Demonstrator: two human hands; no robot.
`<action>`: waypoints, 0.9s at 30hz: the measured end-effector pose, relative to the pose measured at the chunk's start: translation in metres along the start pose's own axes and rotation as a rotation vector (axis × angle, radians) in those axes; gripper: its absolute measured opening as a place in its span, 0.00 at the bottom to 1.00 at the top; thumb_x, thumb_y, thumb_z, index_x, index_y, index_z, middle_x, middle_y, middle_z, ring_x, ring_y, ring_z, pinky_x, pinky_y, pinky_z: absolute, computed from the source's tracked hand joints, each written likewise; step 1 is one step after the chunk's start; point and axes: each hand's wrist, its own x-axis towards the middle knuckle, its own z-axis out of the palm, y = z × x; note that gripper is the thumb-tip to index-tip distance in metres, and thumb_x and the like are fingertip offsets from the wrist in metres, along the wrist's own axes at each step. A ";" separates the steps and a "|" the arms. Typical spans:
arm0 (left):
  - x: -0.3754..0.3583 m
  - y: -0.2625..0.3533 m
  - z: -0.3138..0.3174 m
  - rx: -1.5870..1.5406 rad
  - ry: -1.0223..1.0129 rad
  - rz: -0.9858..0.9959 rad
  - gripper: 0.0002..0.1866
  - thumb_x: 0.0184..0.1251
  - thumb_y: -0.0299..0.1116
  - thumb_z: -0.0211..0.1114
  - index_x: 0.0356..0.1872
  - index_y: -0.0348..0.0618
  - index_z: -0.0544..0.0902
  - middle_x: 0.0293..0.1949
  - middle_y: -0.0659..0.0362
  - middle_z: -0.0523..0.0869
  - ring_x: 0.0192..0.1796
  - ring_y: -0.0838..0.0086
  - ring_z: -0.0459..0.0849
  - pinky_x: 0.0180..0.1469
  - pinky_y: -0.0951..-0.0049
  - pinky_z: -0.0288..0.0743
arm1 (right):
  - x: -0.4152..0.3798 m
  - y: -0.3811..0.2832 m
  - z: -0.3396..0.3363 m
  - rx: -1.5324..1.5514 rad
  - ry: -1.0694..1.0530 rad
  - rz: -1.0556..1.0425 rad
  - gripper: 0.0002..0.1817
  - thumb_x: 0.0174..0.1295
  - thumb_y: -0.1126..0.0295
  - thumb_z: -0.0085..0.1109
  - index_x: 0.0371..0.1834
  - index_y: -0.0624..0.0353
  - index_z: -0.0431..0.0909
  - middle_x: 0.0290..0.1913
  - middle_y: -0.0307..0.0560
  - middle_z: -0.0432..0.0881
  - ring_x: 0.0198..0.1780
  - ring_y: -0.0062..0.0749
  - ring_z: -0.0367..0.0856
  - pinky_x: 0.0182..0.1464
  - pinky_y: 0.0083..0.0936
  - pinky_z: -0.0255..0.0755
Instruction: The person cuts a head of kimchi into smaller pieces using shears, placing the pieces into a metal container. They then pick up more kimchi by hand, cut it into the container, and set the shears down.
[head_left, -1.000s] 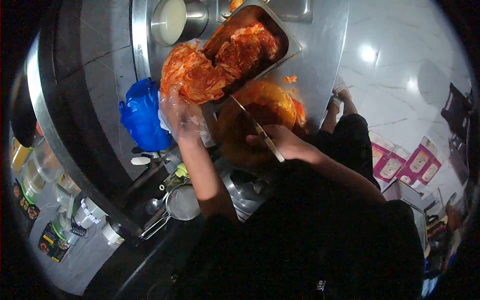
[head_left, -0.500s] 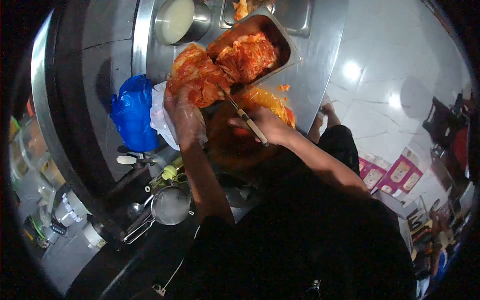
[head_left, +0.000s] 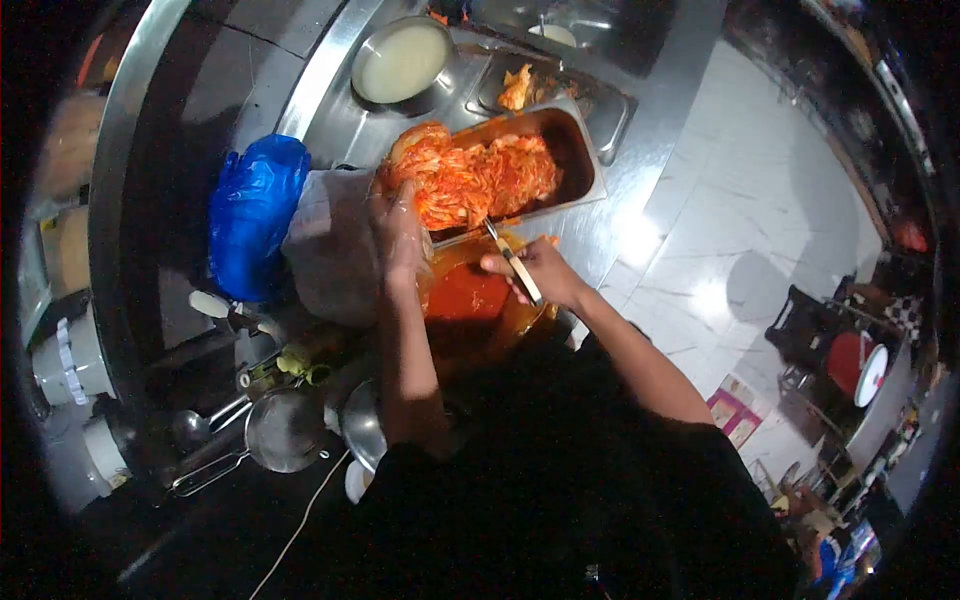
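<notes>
My left hand [head_left: 400, 228], in a clear plastic glove, grips a large clump of red kimchi [head_left: 430, 175] from its near-left side. This clump hangs at the left end of a steel pan [head_left: 578, 135], against more kimchi [head_left: 522, 172] inside it. My right hand [head_left: 543, 273] is closed around the pale handle of a knife [head_left: 518, 266]. Its narrow metal part points up at the clump's lower edge, and the tip is hard to make out. Below both hands stands a container of red liquid [head_left: 465, 292], partly hidden by my right hand.
A steel bowl of cloudy pale liquid [head_left: 405, 62] and a shallow tray with scraps [head_left: 610, 110] stand at the back. Left are a blue plastic bag [head_left: 258, 215] and a whitish bag [head_left: 335, 245]. A strainer [head_left: 287, 430] lies at lower left.
The view has shifted, showing more of the back tray and the red liquid. The kimchi clump now sits closer against the pan's kimchi. Both hands keep their holds.
</notes>
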 end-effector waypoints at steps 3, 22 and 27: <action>0.013 -0.019 0.008 -0.395 0.062 0.064 0.21 0.72 0.25 0.62 0.64 0.33 0.76 0.56 0.50 0.84 0.53 0.64 0.85 0.58 0.64 0.80 | -0.018 0.002 -0.016 -0.298 -0.007 0.087 0.39 0.59 0.29 0.64 0.28 0.64 0.82 0.22 0.41 0.77 0.25 0.25 0.77 0.28 0.22 0.70; -0.016 0.028 0.000 -0.444 0.015 0.054 0.23 0.69 0.23 0.63 0.65 0.33 0.75 0.57 0.52 0.84 0.54 0.70 0.84 0.59 0.70 0.78 | -0.038 -0.085 -0.066 -1.638 0.665 -0.107 0.35 0.56 0.30 0.62 0.45 0.52 0.88 0.35 0.52 0.89 0.41 0.47 0.90 0.48 0.44 0.80; -0.020 0.023 0.004 -0.489 0.033 0.042 0.23 0.70 0.22 0.62 0.66 0.34 0.75 0.57 0.53 0.83 0.56 0.70 0.82 0.61 0.69 0.77 | -0.062 -0.070 -0.063 -1.007 0.163 0.077 0.48 0.59 0.21 0.51 0.46 0.64 0.84 0.36 0.52 0.86 0.38 0.42 0.85 0.46 0.38 0.77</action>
